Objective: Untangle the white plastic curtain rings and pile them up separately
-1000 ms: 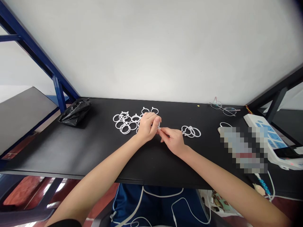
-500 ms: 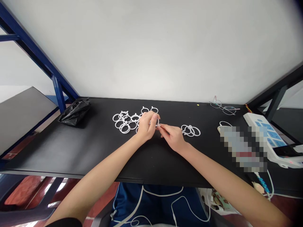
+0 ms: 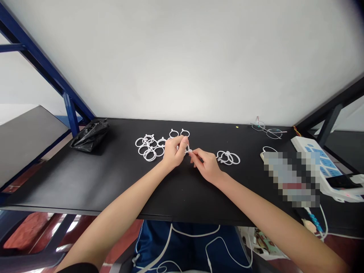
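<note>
My left hand (image 3: 173, 152) and my right hand (image 3: 206, 165) meet over the middle of the black table (image 3: 113, 178), both pinching one small white plastic ring (image 3: 188, 150) between their fingertips. Just left of my left hand lies a loose pile of several white rings (image 3: 150, 146). To the right of my right hand rests a smaller cluster of white rings (image 3: 228, 157) that overlap each other. Most of the held ring is hidden by my fingers.
A crumpled black plastic bag (image 3: 90, 135) lies at the table's back left. Eyeglasses (image 3: 268, 130) sit at the back right. A white power strip (image 3: 327, 167) with cables and a blurred patch occupy the right side. Blue frame bars (image 3: 42, 68) rise at left.
Both hands have shifted slightly back and up while keeping the ring pinched between them. The ring piles lie as before.
</note>
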Demonstrator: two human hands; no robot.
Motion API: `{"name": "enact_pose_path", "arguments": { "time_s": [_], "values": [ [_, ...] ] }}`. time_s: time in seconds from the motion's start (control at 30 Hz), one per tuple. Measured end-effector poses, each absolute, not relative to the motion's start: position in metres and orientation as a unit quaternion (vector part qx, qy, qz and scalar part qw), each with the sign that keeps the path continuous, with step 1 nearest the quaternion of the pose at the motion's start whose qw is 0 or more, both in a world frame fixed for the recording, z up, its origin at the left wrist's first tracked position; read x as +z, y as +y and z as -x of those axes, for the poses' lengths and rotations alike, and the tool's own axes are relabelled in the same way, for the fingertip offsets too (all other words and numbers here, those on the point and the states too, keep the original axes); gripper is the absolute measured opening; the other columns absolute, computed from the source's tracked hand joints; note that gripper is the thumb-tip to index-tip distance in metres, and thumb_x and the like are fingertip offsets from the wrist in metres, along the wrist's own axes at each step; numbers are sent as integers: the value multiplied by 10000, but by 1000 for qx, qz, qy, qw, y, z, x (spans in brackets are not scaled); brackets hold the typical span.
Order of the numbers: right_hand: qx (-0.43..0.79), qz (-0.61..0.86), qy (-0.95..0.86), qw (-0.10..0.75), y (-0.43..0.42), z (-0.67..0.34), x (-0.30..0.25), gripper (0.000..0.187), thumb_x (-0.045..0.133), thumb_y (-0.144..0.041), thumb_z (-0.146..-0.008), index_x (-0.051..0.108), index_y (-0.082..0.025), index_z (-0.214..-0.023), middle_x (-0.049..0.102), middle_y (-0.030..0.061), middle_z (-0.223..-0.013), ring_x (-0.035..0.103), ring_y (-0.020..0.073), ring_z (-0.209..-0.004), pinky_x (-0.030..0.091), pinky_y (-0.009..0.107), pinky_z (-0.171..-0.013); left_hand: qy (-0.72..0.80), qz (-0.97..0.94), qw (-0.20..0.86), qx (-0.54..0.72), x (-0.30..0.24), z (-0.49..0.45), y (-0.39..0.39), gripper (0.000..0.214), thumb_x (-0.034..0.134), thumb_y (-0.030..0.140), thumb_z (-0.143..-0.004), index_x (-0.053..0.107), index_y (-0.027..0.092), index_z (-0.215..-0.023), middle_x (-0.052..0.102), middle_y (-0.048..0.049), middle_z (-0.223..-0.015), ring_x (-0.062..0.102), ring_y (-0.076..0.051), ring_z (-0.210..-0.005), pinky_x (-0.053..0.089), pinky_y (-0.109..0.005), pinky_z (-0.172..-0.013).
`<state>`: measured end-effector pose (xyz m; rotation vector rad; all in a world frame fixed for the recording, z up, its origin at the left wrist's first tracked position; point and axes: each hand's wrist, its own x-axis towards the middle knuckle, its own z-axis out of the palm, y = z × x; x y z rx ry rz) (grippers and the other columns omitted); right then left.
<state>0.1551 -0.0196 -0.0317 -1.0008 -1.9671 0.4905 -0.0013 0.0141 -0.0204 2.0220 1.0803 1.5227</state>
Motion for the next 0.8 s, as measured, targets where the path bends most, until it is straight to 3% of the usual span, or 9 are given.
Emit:
{"name": "enact_pose_path", "arguments": {
  "time_s": [0.27, 0.53, 0.8],
  "values": [
    [240, 391, -801, 383, -22, -155, -31, 195, 396, -326, -998, 432, -223, -836, 531, -39, -602, 529, 110, -495, 422, 235, -534, 390, -686, 251, 561, -23, -3, 13, 636, 241, 540, -984, 578, 159, -602, 440, 11, -461, 451, -112, -474, 349, -270, -523],
    [258, 384, -791, 400, -25, -152, -31, 208, 394, -321, -993, 397, -229, -806, 492, -57, -546, 489, 109, -460, 393, 238, -516, 427, -662, 282, 548, -23, -4, 10, 685, 203, 593, -968, 578, 168, -583, 515, -11, -494, 500, -124, -504, 334, -268, -498],
    [236, 393, -790, 406, -24, -151, -31, 228, 408, -315, -985, 431, -220, -780, 481, -53, -552, 450, 99, -470, 369, 232, -521, 431, -666, 275, 544, -24, -3, 11, 658, 193, 551, -985, 592, 170, -627, 411, 18, -460, 430, -116, -462, 332, -271, -514]
  ]
}}
